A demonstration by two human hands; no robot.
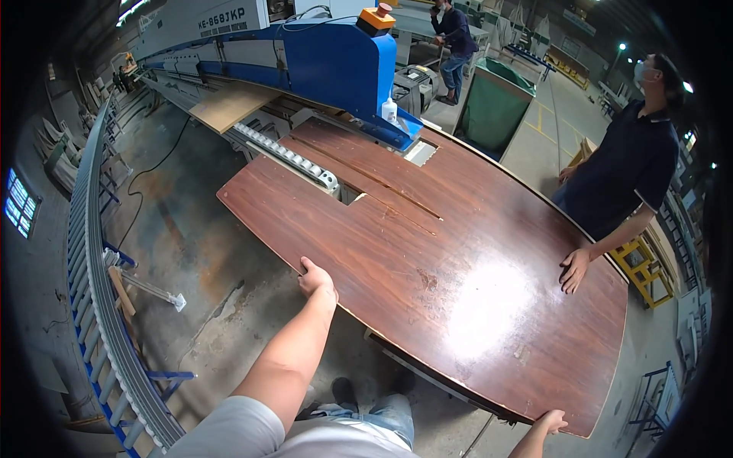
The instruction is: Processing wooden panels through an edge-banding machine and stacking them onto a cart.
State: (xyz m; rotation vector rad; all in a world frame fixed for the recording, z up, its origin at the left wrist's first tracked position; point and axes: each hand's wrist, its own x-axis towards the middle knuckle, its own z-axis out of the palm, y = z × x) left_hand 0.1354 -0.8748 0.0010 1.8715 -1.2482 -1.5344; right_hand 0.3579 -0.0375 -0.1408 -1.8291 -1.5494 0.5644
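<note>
A wide reddish-brown wood-grain tabletop [397, 263] lies at the outlet of a blue and white machine. My left hand [315, 280] grips its near edge on the left, thumb on top, the other fingers mostly hidden. Farther right, near the tabletop's lower right corner, my right hand [550, 421] holds the same edge, its fingers partly hidden. A co-worker [622, 164] stands at the far right side, one hand [576, 269] resting on the surface. On the machine's track, left of the tabletop, rests a light brown board [231, 105], apart from my hands.
The blue machine housing [336, 69] carries an orange box with a red button [376, 18]. A white bottle [389, 111] stands beside it. A roller conveyor [92, 252] curves along the left. Behind the tabletop are a green bin [495, 107] and another person [452, 42].
</note>
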